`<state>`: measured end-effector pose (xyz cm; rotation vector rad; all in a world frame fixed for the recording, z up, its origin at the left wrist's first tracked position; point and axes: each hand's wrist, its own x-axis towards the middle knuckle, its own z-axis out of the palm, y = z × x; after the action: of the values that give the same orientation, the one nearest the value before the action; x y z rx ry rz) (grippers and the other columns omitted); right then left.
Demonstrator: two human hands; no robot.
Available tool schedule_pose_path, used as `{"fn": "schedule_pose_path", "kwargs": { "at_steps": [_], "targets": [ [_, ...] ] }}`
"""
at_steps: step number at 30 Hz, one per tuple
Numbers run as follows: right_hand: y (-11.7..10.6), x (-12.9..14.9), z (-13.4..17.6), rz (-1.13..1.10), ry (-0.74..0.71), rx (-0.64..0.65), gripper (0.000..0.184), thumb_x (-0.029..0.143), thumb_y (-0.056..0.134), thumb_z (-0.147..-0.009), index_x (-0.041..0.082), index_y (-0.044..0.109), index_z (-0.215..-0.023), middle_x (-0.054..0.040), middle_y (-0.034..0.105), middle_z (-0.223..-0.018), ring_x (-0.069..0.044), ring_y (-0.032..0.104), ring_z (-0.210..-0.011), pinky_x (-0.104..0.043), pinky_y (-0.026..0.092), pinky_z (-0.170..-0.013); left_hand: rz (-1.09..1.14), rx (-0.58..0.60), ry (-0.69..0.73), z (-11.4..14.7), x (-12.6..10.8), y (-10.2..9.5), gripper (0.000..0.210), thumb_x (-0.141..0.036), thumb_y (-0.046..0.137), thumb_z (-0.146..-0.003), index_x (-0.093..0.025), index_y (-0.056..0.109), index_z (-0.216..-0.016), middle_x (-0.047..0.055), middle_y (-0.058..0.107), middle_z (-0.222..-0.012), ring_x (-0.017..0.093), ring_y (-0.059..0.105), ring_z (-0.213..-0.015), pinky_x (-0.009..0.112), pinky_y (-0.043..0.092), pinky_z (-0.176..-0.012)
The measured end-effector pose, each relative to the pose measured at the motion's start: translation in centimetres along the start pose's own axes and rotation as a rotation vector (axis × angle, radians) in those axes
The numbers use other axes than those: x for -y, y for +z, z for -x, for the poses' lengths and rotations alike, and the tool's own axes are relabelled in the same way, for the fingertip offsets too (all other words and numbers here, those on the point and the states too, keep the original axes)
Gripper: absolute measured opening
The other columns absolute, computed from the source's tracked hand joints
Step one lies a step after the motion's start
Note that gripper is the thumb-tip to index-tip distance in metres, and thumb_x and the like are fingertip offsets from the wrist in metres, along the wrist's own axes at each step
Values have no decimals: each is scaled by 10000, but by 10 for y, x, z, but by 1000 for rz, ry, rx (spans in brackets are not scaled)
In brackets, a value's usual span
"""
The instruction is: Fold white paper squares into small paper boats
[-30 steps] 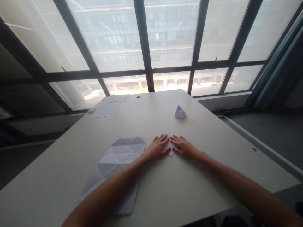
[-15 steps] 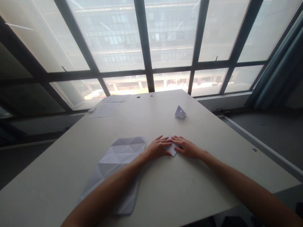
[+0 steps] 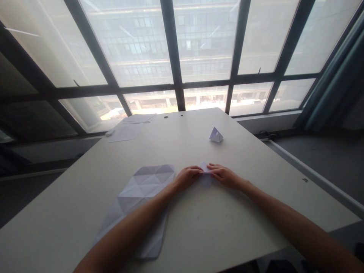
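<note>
Pinching opposite sides of a small folded paper [image 3: 204, 166], the left hand [image 3: 189, 176] and the right hand [image 3: 226, 178] sat close together, below and right of the frame's centre. A creased sheet [image 3: 142, 185] lay at lower left, partly hidden by the left forearm [image 3: 133, 228]. A paper pyramid [image 3: 216, 135] stood beyond the hands, and loose sheets [image 3: 125, 133] lay left of centre on the white table [image 3: 190, 227].

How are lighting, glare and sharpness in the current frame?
Head view: glare washes out the large black-framed glass window, strongest in its lower panes; head view: the blue fabric curtain sits in shade at the right edge; head view: fine detail on the small folded white paper between left hand and right hand looks soft.
</note>
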<state>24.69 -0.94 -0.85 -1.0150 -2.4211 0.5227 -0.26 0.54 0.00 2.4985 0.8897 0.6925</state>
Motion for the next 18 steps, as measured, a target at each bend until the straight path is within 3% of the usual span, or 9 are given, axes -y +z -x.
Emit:
{"fn": "schedule_pose_path", "kwargs": {
  "at_steps": [5,9,13,18],
  "targets": [
    [5,1,-1,-49,56,-153,317,347,449,-955,207,727,-1018,-90,691,-1106,-242,587,-1097,-393,453,-973,-22,-77,-57,-2,2,3,294,-353,481,-957,-200,731,-959,67,651,-970,158,610,-830,272,499,-784],
    [4,3,-2,-53,105,-214,308,354,464,-941,191,719,-886,-81,698,-870,-221,619,-870,-342,490,-821,-44,-102,-77,-4,2,3,276,-336,490,-955,-187,719,-919,64,664,-885,178,612,-857,287,485,-818],
    [4,2,-2,-90,194,-274,310,345,455,-929,198,692,-1065,-67,719,-918,-212,637,-809,-328,492,-780,11,-139,-126,-6,-1,2,267,-308,469,-967,-211,660,-1126,38,711,-933,162,641,-845,269,483,-814],
    [5,2,-3,-2,287,-292,386,324,462,-918,193,611,-1248,-57,718,-878,-204,646,-784,-322,486,-777,-70,-141,-215,-5,-4,2,339,-325,474,-957,-213,574,-1261,8,688,-833,151,628,-748,262,495,-762]
  ]
}}
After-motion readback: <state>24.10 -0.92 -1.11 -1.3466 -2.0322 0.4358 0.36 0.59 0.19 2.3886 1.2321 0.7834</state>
